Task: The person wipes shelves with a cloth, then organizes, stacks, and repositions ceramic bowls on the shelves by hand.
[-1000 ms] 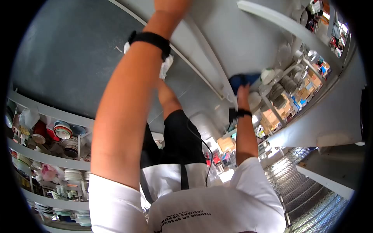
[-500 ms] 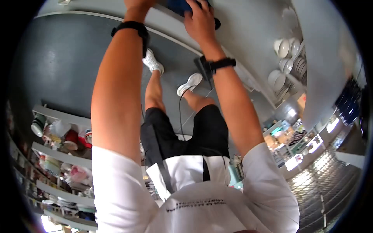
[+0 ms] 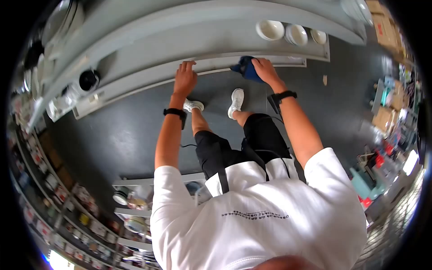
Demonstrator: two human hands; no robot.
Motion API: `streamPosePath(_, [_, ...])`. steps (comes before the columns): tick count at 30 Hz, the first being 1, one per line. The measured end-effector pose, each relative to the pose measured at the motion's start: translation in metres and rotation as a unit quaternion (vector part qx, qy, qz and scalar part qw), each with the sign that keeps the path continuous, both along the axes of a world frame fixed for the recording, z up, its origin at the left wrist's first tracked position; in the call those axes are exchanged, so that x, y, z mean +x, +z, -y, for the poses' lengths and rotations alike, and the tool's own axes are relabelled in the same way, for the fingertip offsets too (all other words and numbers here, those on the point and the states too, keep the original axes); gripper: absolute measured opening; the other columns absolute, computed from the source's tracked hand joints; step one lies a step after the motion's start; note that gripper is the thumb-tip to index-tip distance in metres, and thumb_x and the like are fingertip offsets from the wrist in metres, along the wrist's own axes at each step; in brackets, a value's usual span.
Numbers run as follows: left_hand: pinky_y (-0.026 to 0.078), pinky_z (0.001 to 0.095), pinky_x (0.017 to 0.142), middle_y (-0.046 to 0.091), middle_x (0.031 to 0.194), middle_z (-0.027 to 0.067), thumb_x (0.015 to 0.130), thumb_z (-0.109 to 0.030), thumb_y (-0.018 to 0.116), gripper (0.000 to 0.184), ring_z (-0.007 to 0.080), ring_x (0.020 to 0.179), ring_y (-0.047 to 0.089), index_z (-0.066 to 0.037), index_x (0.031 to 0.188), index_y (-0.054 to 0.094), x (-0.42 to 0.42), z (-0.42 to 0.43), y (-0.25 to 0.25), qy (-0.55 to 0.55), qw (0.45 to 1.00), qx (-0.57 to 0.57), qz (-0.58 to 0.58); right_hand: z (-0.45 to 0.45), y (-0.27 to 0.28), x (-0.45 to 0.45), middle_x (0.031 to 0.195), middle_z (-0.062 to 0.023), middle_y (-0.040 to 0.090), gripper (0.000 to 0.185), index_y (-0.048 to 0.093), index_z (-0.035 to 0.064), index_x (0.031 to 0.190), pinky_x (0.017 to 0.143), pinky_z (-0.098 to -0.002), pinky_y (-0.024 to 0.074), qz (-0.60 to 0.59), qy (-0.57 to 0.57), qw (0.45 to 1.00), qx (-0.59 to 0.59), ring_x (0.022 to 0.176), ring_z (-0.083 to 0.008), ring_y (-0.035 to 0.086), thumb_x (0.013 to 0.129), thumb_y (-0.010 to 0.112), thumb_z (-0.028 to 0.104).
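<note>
Blue cloth (image 3: pixel 248 71), upper centre — gripped in right hand (image 3: pixel 266 71), best pressed flat along shelf (image 3: pixel 215 64); left hand (image 3: pixel 185 80) — open, fingers beside shelf.

A row of three white round bowls (image 3: pixel 296 35) stands near the top. Just beyond the row's upper right is a stack of pale round plates (image 3: pixel 357 11), and to its right are brown cardboard boxes (image 3: pixel 385 32). Below the row, slightly right, a small tan scrap (image 3: pixel 325 80) lies on the dark grey smooth floor (image 3: pixel 117 135). Well left of the row, and lower, sits a black round vessel (image 3: pixel 89 80). Far below and right of the row are a teal plastic container (image 3: pixel 366 183) and red items (image 3: pixel 365 202), blurred. Far below and left of it, a light grey rack (image 3: pixel 135 210) holds assorted dishes (image 3: pixel 135 224).
</note>
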State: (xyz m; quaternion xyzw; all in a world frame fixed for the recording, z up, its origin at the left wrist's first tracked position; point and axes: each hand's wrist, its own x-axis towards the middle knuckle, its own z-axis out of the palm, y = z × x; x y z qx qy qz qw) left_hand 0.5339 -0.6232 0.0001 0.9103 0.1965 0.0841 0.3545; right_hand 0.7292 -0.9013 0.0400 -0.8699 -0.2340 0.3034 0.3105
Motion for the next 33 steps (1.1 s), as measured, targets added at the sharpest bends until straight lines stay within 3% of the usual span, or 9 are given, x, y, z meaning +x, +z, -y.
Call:
streamPosePath(2, [0.047,0.0486,0.087,0.055,0.113,0.0169,0.08,-0.006,0.059,0.038,0.0376,0.102,0.056,-0.007,0.117,0.05,0.041,0.019,-0.027,0.006,0.986,-0.167,-0.016,0.088,-0.035,-0.008,0.082,-0.0273,0.062,0.043,0.059,-0.0053,0.085,0.07,-0.0489,0.0439,0.077,-0.052,0.993,0.072,0.078,-0.0423,0.06,0.094,0.046,0.034])
streamPosePath(4, [0.048,0.0466,0.087,0.057,0.111,0.0163,0.083,-0.009,0.059,0.036,0.0358,0.103,0.057,-0.006,0.118,0.05,0.08,0.037,-0.029,-0.017,0.987,-0.136,-0.086,0.163,-0.04,-0.018,0.078,-0.0246,0.063,0.048,0.059,-0.0065,0.085,0.069,-0.0455,0.0436,-0.089,-0.253,0.963,0.01,0.073,-0.0337,0.061,0.095,0.047,0.039])
streamPosePath(8, [0.052,0.0414,0.079,0.059,0.11,0.0147,0.09,-0.019,0.058,0.04,0.0293,0.096,0.062,-0.004,0.125,0.046,0.16,0.081,0.022,0.032,0.95,-0.229,-0.21,0.271,-0.029,-0.047,0.081,-0.0211,0.065,0.057,0.058,-0.0121,0.091,0.073,-0.0429,0.0446,-0.068,-0.449,0.888,0.076,0.079,-0.022,0.059,0.099,0.043,0.042])
streamPosePath(9, [0.053,0.0396,0.076,0.058,0.111,0.0146,0.092,-0.022,0.057,0.043,0.0273,0.094,0.063,-0.003,0.128,0.044,0.176,0.092,0.032,0.072,0.919,-0.296,-0.251,0.307,-0.043,-0.042,0.113,-0.0189,0.066,0.061,0.059,-0.0092,0.121,0.09,-0.0382,0.0465,-0.156,-0.441,0.884,-0.011,0.106,-0.0273,0.062,0.099,0.041,0.045])
streamPosePath(11, [0.055,0.0384,0.074,0.054,0.12,0.0155,0.092,-0.022,0.056,0.049,0.0267,0.092,0.064,-0.005,0.134,0.039,0.194,0.096,0.02,0.087,0.891,-0.357,-0.266,0.331,-0.04,-0.049,0.087,-0.0164,0.063,0.055,0.057,-0.0113,0.096,0.079,-0.0402,0.0428,-0.131,-0.464,0.875,0.042,0.085,-0.0201,0.057,0.1,0.041,0.041])
streamPosePath(17, [0.052,0.0478,0.093,0.048,0.13,0.0206,0.098,-0.024,0.053,0.054,0.0338,0.114,0.057,-0.01,0.144,0.029,0.241,0.086,-0.026,0.178,0.798,-0.567,-0.099,0.299,-0.013,-0.066,0.082,-0.0136,0.061,0.049,0.058,-0.0093,0.097,0.08,-0.0369,0.0438,-0.082,-0.609,0.786,0.071,0.081,-0.0196,0.056,0.1,0.041,0.037])
streamPosePath(21, [0.054,0.0474,0.091,0.05,0.126,0.0216,0.094,-0.019,0.057,0.06,0.0336,0.112,0.058,-0.007,0.144,0.027,0.264,0.109,-0.013,0.14,0.842,-0.504,-0.131,0.284,-0.037,-0.101,0.084,-0.0156,0.063,0.045,0.059,-0.0081,0.102,0.08,-0.0364,0.0445,-0.128,-0.589,0.791,0.107,0.082,-0.021,0.058,0.099,0.044,0.034])
streamPosePath(26, [0.061,0.0407,0.078,0.058,0.11,0.0195,0.082,-0.003,0.059,0.058,0.0297,0.088,0.067,0.007,0.135,0.037,0.285,0.096,-0.028,0.125,0.882,-0.439,-0.119,0.236,-0.019,-0.106,0.101,-0.0292,0.064,0.04,0.062,-0.0044,0.106,0.081,-0.0419,0.0463,-0.148,-0.519,0.841,0.043,0.099,-0.0458,0.059,0.096,0.05,0.032])
streamPosePath(33, [0.06,0.0395,0.078,0.059,0.116,0.0206,0.081,-0.002,0.058,0.057,0.0294,0.098,0.065,0.003,0.135,0.041,0.252,0.036,-0.012,0.12,0.904,-0.351,-0.212,0.172,0.009,-0.058,0.089,-0.0255,0.066,0.042,0.059,-0.0031,0.108,0.075,-0.0424,0.0502,-0.096,-0.438,0.893,-0.045,0.09,-0.0412,0.064,0.093,0.057,0.036])
